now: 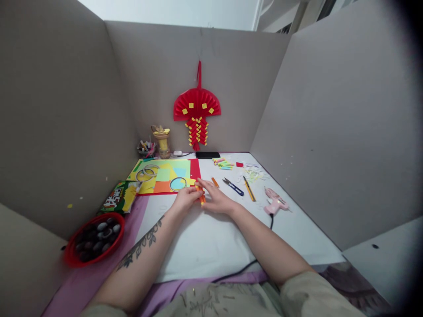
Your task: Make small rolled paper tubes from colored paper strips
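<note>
Between my hands is a small orange paper roll (200, 196) with yellow bands, partly covered by fingers. My left hand (187, 199) is closed, pinching the roll from its left side. My right hand (216, 199) curves around it from the right, fingertips at its far end and thumb near its close end. Just beyond the right hand lies another orange paper piece (215, 182). Left of the hands, a metal ring (178, 189) rests on coloured paper sheets (163, 175). Blue-handled thread snips (234, 187) and a yellow craft knife (249, 189) lie to the right.
A pink glue gun (276, 201) with a black cord sits at the right. Small paper rolls (223, 163) and paper scraps (254, 173) lie behind. At left are a red bowl (123, 220) of dark fruit and a snack bag (119, 197). A red paper fan ornament (197, 103) hangs on the back panel.
</note>
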A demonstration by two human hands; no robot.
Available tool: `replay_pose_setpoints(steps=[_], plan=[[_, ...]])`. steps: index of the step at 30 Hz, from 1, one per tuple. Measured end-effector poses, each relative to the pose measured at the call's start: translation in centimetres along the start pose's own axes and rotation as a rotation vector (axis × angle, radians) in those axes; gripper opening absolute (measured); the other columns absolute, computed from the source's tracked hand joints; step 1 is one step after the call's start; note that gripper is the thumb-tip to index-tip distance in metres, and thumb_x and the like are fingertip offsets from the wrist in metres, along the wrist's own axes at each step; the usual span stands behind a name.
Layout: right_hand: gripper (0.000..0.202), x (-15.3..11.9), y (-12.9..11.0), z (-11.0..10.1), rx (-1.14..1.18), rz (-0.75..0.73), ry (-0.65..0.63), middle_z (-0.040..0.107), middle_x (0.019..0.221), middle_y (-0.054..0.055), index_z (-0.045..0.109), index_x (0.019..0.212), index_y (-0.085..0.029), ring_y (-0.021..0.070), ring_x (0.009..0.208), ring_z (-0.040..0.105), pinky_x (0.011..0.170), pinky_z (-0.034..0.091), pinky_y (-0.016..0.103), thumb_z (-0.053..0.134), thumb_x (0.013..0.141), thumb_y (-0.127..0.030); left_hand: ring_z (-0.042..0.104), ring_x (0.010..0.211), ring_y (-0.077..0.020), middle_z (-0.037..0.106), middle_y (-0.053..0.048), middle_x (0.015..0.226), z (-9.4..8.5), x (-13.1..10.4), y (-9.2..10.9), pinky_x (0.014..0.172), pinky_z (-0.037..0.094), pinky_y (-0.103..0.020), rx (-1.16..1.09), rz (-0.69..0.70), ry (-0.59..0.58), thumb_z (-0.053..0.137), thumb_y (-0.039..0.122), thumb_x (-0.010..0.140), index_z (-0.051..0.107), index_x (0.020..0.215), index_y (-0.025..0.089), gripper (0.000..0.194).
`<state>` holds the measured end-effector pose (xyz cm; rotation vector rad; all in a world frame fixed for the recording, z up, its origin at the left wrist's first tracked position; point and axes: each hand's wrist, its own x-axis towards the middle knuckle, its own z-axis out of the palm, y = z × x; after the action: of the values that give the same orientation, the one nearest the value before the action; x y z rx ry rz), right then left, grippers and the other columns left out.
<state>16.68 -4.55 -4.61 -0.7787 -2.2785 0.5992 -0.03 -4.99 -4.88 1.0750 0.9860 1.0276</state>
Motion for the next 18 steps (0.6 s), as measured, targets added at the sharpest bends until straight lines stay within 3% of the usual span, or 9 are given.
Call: replay_pose_setpoints(steps=[8, 13, 18], plan=[[0.089, -0.22, 0.57, -0.35, 0.122, -0.014, -0.051, 0.03, 0.147, 0.009, 0.012, 0.146, -0.027, 0.0229, 0.137, 0.023, 0.11, 0.023, 0.043, 0.066, 0.074, -0.027, 0.054, 0.054, -0.0105, 0.062, -0.003, 0.06, 0.07, -0.11, 0.45, 0.051, 0.039, -0.021, -0.075, -0.04, -0.02, 0.078, 0.033, 0.057, 0.064, 0.067, 0.013, 0.027], [0.094, -0.25, 0.56, -0.13, 0.051, -0.022, -0.055, 0.025, 0.149, 0.012, 0.008, 0.146, -0.024, 0.0254, 0.138, 0.019, 0.11, 0.023, 0.046, 0.067, 0.073, -0.03, 0.054, 0.057, -0.0103, 0.059, -0.001, 0.059, 0.14, 0.15, 0.06, 0.057, 0.043, -0.021, -0.094, -0.029, 0.011, 0.079, 0.032, 0.054, 0.062, 0.062, 0.013, 0.027], [0.093, -0.12, 0.06, 0.03, -0.062, 0.001, -0.046, 0.026, 0.148, 0.012, 0.014, 0.146, -0.022, 0.0265, 0.138, 0.017, 0.109, 0.024, 0.047, 0.066, 0.069, -0.023, 0.054, 0.058, -0.0105, 0.058, -0.001, 0.06, 0.06, 0.43, -0.32, 0.06, 0.044, -0.022, -0.085, -0.021, 0.039, 0.079, 0.031, 0.054, 0.06, 0.062, 0.012, 0.028]])
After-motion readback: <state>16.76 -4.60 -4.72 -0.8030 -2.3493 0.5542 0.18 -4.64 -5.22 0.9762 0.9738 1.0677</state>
